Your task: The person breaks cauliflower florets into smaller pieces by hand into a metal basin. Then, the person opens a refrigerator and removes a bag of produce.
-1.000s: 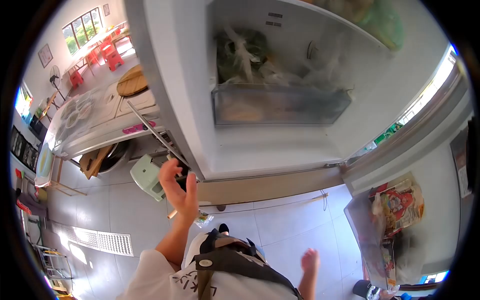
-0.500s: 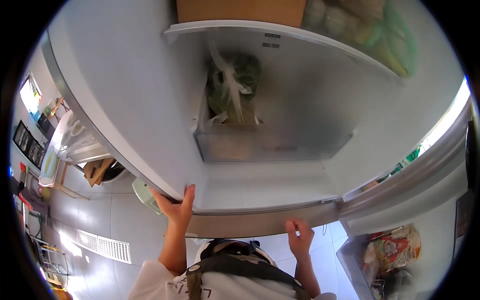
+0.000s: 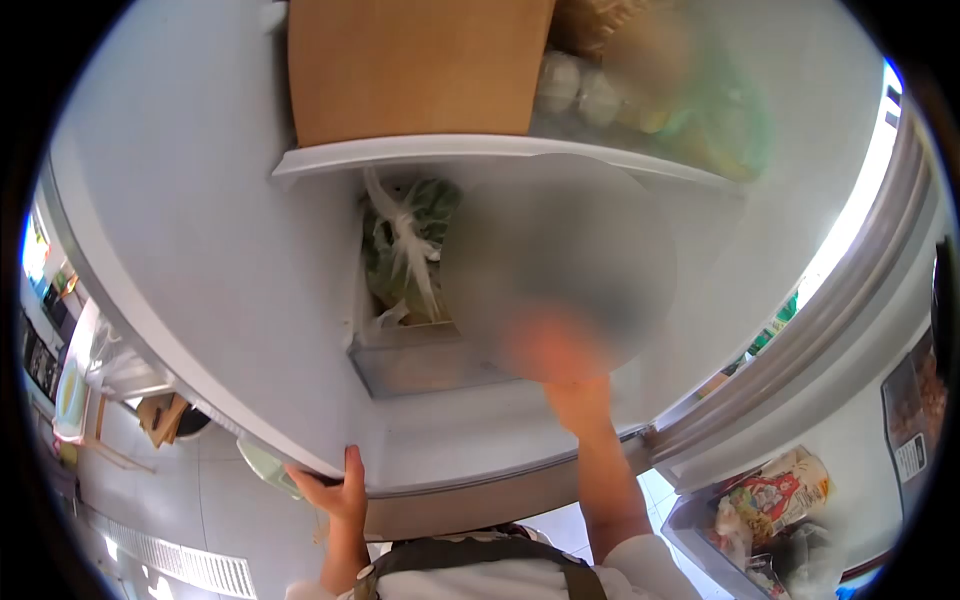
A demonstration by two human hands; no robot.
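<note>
An open fridge compartment fills the middle of the view. My left hand (image 3: 335, 490) rests on the fridge's lower left front edge, thumb and fingers apart. My right hand (image 3: 568, 360) reaches inside, by the front of the clear drawer (image 3: 425, 362); a round blur covers its fingers, so what they hold or touch is hidden. Leafy greens in a clear knotted bag (image 3: 410, 240) lie in the drawer's left part. Above, a white-edged shelf (image 3: 420, 150) bears a brown cardboard box (image 3: 415, 70) and a greenish bag (image 3: 710, 115).
The fridge door (image 3: 860, 400) stands open at the right, with a door bin (image 3: 690, 525) bearing a red and cream food packet (image 3: 785, 490). A pale green stool (image 3: 265, 465) is beyond the left edge. Wooden boards (image 3: 160, 415) lie further left.
The view has moved in closer to the fridge, showing more of the box. My left hand has come to the fridge edge and stays there. My right hand has moved up and inside.
</note>
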